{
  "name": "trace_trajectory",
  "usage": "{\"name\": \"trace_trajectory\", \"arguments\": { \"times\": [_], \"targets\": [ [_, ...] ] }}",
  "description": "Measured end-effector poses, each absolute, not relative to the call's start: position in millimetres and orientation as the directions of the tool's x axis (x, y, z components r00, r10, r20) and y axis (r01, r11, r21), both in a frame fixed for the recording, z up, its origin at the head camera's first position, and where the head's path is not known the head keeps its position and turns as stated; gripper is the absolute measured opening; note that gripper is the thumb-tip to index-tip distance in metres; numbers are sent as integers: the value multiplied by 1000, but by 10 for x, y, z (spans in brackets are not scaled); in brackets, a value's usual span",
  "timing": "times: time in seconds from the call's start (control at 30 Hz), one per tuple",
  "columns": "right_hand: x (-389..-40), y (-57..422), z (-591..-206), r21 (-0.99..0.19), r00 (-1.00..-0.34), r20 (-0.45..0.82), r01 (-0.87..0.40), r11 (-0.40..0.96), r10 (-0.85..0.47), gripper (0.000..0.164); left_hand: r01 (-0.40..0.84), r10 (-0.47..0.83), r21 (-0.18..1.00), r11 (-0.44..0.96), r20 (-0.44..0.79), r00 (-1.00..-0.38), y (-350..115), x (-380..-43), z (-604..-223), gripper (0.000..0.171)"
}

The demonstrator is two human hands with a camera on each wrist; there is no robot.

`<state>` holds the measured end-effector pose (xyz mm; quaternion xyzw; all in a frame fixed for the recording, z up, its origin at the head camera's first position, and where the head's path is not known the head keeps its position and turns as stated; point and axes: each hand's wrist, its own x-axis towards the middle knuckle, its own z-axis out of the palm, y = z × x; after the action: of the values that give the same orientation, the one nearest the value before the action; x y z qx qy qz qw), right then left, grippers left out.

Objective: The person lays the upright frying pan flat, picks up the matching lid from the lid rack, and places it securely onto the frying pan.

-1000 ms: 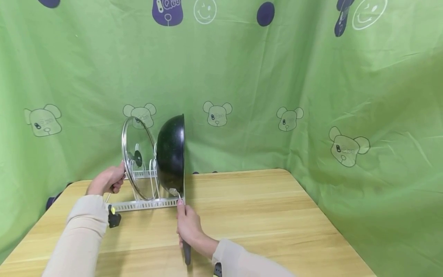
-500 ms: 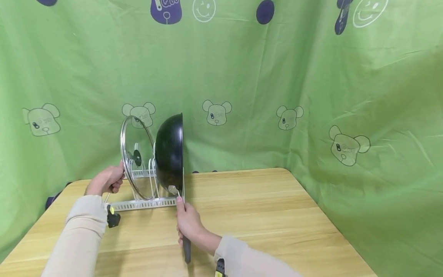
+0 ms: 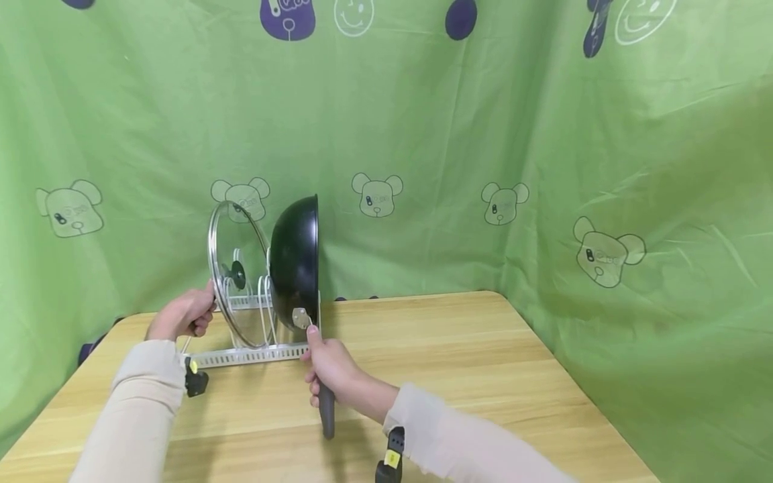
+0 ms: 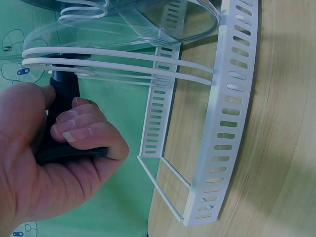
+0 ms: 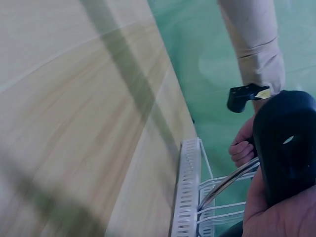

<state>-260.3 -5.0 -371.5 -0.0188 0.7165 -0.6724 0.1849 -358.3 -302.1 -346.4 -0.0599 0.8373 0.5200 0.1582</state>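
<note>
In the head view a black wok (image 3: 294, 255) stands on its side at the right end of a white rack (image 3: 247, 355). My right hand (image 3: 332, 365) grips its dark handle (image 3: 327, 412), thumb near the metal bracket. The handle's end with its hole fills the right of the right wrist view. A glass lid (image 3: 213, 245) with a metal rim stands upright between the rack's wires, left of the wok. My left hand (image 3: 184, 315) is at the lid's left side. The left wrist view shows its fingers curled around the lid's black knob (image 4: 64, 91).
The rack rests on a wooden table (image 3: 453, 369), towards its back left. Green patterned cloth (image 3: 423, 121) hangs behind the table and along its sides. A black wrist device (image 3: 196, 382) sits below the left sleeve, and another one (image 3: 389, 463) below the right sleeve.
My right hand has risen slightly, bringing the wok's handle and bracket up with it. The left hand stays on the lid's knob, and the lid stays between the wires.
</note>
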Motion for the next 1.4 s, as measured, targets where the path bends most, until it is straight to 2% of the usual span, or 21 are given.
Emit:
{"name": "trace_trajectory", "arguments": {
  "times": [0.53, 1.1, 1.4],
  "targets": [
    [-2581, -49, -3747, -963, -923, -270, 265, 58, -274, 62, -258, 65, 850, 459, -322, -944, -3037, -3601, -3479, 60],
    [-2603, -20, -3579, -948, -898, -310, 315, 35, -313, 52, -256, 57, 850, 460, -316, -947, -3027, -3595, -3466, 60],
    [-2585, -21, -3562, -946, -903, -315, 324, 20, -292, 48, -247, 66, 848, 469, -312, -948, -3009, -3576, -3467, 60]
  ]
}}
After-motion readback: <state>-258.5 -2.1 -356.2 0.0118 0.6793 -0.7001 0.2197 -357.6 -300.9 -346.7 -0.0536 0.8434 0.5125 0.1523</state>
